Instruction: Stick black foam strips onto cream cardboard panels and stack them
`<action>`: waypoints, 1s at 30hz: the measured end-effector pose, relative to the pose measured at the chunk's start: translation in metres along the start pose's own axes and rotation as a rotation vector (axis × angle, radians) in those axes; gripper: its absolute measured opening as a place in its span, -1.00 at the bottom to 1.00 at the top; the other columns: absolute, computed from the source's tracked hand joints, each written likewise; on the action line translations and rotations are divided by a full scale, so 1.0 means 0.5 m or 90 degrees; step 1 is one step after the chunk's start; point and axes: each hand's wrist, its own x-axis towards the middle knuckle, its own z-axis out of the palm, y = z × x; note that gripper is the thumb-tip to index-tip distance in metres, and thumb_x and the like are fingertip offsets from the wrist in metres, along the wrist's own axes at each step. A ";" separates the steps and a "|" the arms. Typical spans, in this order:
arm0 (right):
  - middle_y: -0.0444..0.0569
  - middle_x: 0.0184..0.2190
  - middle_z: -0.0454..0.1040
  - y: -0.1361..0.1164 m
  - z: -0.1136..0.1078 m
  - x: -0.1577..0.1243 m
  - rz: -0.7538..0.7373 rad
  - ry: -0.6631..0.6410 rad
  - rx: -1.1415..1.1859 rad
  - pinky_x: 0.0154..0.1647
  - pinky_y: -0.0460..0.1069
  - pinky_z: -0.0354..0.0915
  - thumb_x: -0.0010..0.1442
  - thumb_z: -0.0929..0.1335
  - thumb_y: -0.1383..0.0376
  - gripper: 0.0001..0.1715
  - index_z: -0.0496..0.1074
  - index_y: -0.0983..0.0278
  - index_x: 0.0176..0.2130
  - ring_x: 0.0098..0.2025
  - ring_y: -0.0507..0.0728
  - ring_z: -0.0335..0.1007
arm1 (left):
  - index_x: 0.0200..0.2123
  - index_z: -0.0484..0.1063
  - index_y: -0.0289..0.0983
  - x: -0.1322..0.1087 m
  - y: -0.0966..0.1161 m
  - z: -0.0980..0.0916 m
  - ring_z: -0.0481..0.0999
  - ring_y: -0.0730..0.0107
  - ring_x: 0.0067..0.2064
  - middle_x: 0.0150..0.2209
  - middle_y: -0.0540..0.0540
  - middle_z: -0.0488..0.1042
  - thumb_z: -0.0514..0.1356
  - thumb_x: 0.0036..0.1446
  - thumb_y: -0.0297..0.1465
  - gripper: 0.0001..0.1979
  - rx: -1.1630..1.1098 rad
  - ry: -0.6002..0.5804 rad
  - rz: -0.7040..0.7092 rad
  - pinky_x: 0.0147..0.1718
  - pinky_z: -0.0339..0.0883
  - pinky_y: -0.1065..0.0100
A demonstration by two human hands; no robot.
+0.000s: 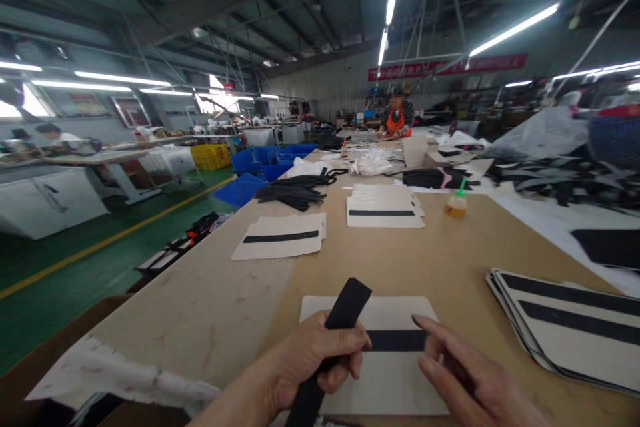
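The left hand (pixel 316 355) grips a black strip (pixel 349 307) above a pale board (pixel 390 383) near the close edge of the bench (pixel 225 320). The right hand (pixel 467 370), open, hovers by the board's black band (pixel 395 341). Striped boards (pixel 575 355) lie stacked toward the right edge.

- Free room, right hand (pixel 473 373)?
- Bare tabletop (pixel 467 280) between near board (pixel 390 383) and right-side stack (pixel 583 340).
- Blockers?
- That stack, rightward; bottle (pixel 456 205) and middle boards (pixel 385 204) farther up; held strip (pixel 349 303) across near board's left half.
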 end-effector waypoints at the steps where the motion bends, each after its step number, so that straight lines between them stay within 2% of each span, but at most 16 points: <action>1: -0.08 -0.30 0.54 -0.027 0.015 0.005 -0.002 0.015 0.033 -0.33 -0.06 0.40 0.20 0.32 -0.02 -0.47 0.43 0.06 0.11 -0.40 0.09 0.45 | -0.35 0.41 -0.33 0.011 0.000 0.012 0.13 0.70 -0.73 -0.61 0.03 0.39 0.39 -0.11 -0.14 -0.59 -0.009 -0.007 -0.002 -0.75 -0.12 0.55; 3: -0.09 -0.25 0.51 -0.064 0.040 0.018 0.012 0.042 0.096 -0.36 -0.06 0.37 0.24 0.29 -0.02 -0.44 0.36 0.09 0.16 -0.43 0.05 0.40 | -0.36 0.39 -0.32 0.025 0.000 0.031 0.14 0.71 -0.73 -0.61 0.05 0.38 0.42 -0.14 -0.18 -0.60 -0.020 -0.014 -0.006 -0.75 -0.10 0.56; 6: -0.07 -0.17 0.48 -0.079 0.060 0.034 0.036 0.056 0.159 -0.33 -0.04 0.37 0.25 0.26 -0.05 -0.36 0.29 0.11 0.23 -0.41 0.05 0.39 | -0.39 0.36 -0.30 0.036 -0.003 0.050 0.15 0.70 -0.72 -0.62 0.06 0.36 0.42 -0.16 -0.25 -0.64 -0.023 -0.026 -0.018 -0.75 -0.09 0.57; 9: -0.06 -0.16 0.48 -0.072 0.062 0.045 0.013 0.068 0.140 -0.15 0.00 0.37 0.28 0.23 -0.03 -0.43 0.33 0.10 0.19 -0.25 0.11 0.42 | -0.43 0.37 -0.31 0.043 -0.005 0.061 0.16 0.68 -0.72 -0.64 0.06 0.33 0.41 -0.18 -0.28 -0.68 -0.010 -0.042 -0.034 -0.76 -0.10 0.56; 12: -0.01 -0.04 0.44 -0.063 0.060 0.046 -0.052 0.096 0.082 0.04 0.06 0.31 0.30 0.24 0.05 -0.48 0.34 0.09 0.19 -0.03 0.18 0.39 | -0.45 0.37 -0.31 0.051 -0.007 0.071 0.16 0.68 -0.72 -0.65 0.07 0.32 0.43 -0.16 -0.24 -0.65 -0.013 -0.041 -0.039 -0.75 -0.11 0.55; 14: 0.02 0.01 0.41 -0.061 0.058 0.042 -0.094 0.130 0.065 0.07 0.07 0.29 0.28 0.28 0.10 -0.49 0.34 0.09 0.19 0.03 0.19 0.36 | -0.48 0.35 -0.32 0.055 -0.013 0.075 0.16 0.69 -0.71 -0.64 0.07 0.31 0.44 -0.15 -0.19 -0.61 -0.019 -0.040 -0.031 -0.74 -0.10 0.55; 16: 0.03 -0.06 0.44 -0.061 0.056 0.037 -0.122 0.168 0.093 -0.04 0.04 0.33 0.26 0.32 0.11 -0.62 0.46 0.09 0.05 -0.07 0.18 0.39 | -0.47 0.35 -0.32 0.059 -0.021 0.076 0.15 0.70 -0.71 -0.64 0.07 0.31 0.45 -0.17 -0.11 -0.54 -0.031 -0.039 -0.021 -0.74 -0.11 0.55; 18: -0.01 -0.27 0.48 -0.060 0.054 0.036 -0.102 0.197 0.182 -0.25 -0.01 0.34 0.23 0.36 0.09 -0.76 0.53 0.14 -0.18 -0.28 0.13 0.39 | -0.39 0.38 -0.32 0.062 -0.030 0.073 0.14 0.70 -0.72 -0.63 0.08 0.32 0.44 -0.21 0.00 -0.45 -0.064 -0.044 -0.015 -0.74 -0.14 0.55; 20: -0.10 -0.49 0.42 -0.057 0.051 0.041 -0.028 0.193 0.317 -0.45 -0.07 0.25 0.19 0.39 0.04 -0.73 0.50 0.18 -0.29 -0.48 0.05 0.28 | -0.29 0.40 -0.33 0.065 -0.034 0.068 0.12 0.69 -0.72 -0.61 0.07 0.33 0.33 -0.16 0.16 -0.34 -0.115 -0.059 -0.029 -0.74 -0.17 0.54; 22: -0.17 -0.59 0.37 -0.055 0.049 0.051 0.048 0.179 0.456 -0.54 -0.12 0.15 0.14 0.43 0.01 -0.67 0.46 0.21 -0.28 -0.58 -0.02 0.16 | -0.24 0.43 -0.36 0.066 -0.030 0.067 0.12 0.67 -0.72 -0.59 0.05 0.35 0.17 -0.05 0.26 -0.26 -0.152 -0.085 -0.052 -0.75 -0.16 0.51; 24: -0.18 -0.56 0.41 -0.057 0.048 0.060 0.093 0.174 0.567 -0.56 -0.14 0.13 0.08 0.47 0.00 -0.60 0.43 0.23 -0.24 -0.60 -0.06 0.14 | -0.24 0.42 -0.37 0.065 -0.020 0.070 0.11 0.67 -0.73 -0.57 0.04 0.37 0.20 0.01 0.18 -0.34 -0.143 -0.096 -0.029 -0.76 -0.15 0.50; 27: -0.13 -0.48 0.46 -0.072 0.051 0.064 0.134 0.156 0.674 -0.54 -0.16 0.17 0.03 0.51 0.01 -0.51 0.42 0.24 -0.16 -0.56 -0.05 0.21 | -0.32 0.35 -0.30 0.059 -0.002 0.082 0.13 0.68 -0.72 -0.56 0.07 0.36 0.37 -0.03 -0.07 -0.56 -0.093 -0.049 0.069 -0.76 -0.11 0.52; 30: -0.11 -0.47 0.46 -0.091 0.054 0.055 0.148 0.113 0.708 -0.52 -0.16 0.21 0.00 0.51 -0.02 -0.46 0.44 0.26 -0.15 -0.53 -0.04 0.23 | -0.37 0.29 -0.27 0.057 0.005 0.091 0.11 0.69 -0.70 -0.58 0.11 0.30 0.37 -0.02 -0.10 -0.58 -0.070 -0.004 0.078 -0.75 -0.13 0.54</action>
